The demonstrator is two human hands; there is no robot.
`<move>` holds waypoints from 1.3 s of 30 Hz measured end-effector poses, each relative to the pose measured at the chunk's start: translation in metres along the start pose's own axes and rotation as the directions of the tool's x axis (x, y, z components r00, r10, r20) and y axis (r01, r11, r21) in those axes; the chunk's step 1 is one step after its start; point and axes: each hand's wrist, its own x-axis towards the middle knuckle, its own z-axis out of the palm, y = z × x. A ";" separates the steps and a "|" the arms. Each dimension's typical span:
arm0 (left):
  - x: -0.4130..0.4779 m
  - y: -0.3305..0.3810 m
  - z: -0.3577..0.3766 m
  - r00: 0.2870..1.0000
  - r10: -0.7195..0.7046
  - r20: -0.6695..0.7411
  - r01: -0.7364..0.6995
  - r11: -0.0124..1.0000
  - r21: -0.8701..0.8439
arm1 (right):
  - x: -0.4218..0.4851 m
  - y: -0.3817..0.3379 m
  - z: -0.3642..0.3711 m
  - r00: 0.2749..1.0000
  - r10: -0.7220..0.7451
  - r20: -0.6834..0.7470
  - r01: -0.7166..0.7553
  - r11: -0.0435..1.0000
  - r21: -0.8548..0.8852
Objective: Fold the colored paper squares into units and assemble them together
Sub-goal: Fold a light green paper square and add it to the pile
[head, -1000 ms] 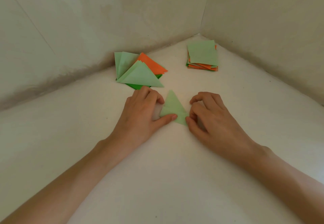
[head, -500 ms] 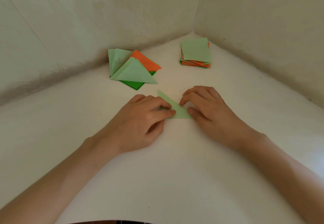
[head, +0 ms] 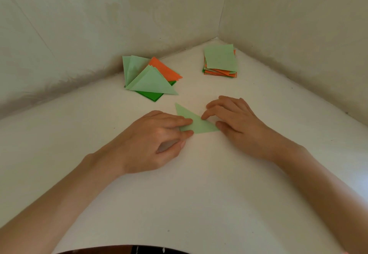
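A light green paper folded into a triangle point(head: 196, 124) lies flat on the white surface between my hands. My left hand point(head: 157, 140) presses its left corner down with two nearly straight fingers, the thumb tucked below. My right hand point(head: 237, 122) has curled fingers; its index fingertip sits on the triangle's upper edge and its thumb on the right corner, pinching that end. Behind lies a pile of folded units point(head: 150, 78) in light green, orange and dark green. A stack of unfolded paper squares point(head: 221, 58) with a light green sheet on top sits at the back right.
The white surface point(head: 199, 194) runs into a corner formed by two pale walls point(head: 99, 24) just behind the paper piles. A dark edge shows at the bottom of the view.
The triangle has been turned from pointing away to lying on its side with the long edge near me. My left fingers moved onto its left corner and my right hand shifted to its right end.
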 end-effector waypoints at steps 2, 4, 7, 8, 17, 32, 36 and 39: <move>-0.001 -0.005 -0.001 1.000 0.006 -0.010 -0.007 0.997 -0.078 | 0.001 0.004 -0.001 0.999 -0.048 -0.008 0.048 0.999 0.025; -0.004 -0.010 -0.002 1.000 0.008 -0.014 -0.010 0.992 -0.128 | 0.001 0.007 -0.002 0.997 -0.080 -0.009 0.080 0.996 0.036; -0.005 -0.010 0.001 0.998 -0.004 -0.069 -0.009 0.985 -0.175 | 0.001 0.010 -0.003 0.992 -0.120 -0.033 0.120 0.993 0.009; -0.005 -0.010 0.001 0.993 -0.021 -0.117 -0.001 0.982 -0.186 | 0.000 0.010 -0.003 0.990 -0.134 -0.049 0.134 0.991 -0.005; -0.003 -0.016 0.000 0.984 -0.178 -0.024 0.161 0.933 -0.323 | 0.001 -0.004 -0.002 0.988 -0.145 -0.047 0.150 0.977 0.155; -0.005 -0.011 -0.003 0.996 -0.094 0.003 0.093 0.973 -0.211 | -0.004 -0.019 -0.013 0.919 -0.232 -0.318 0.314 0.920 0.236; -0.006 -0.008 -0.010 0.976 -0.208 0.061 0.216 0.901 -0.377 | -0.005 -0.023 -0.013 0.923 -0.210 -0.322 0.307 0.907 0.287; -0.006 -0.004 -0.015 0.947 -0.276 0.166 0.322 0.805 -0.499 | -0.006 -0.027 -0.012 0.932 -0.172 -0.319 0.284 0.894 0.346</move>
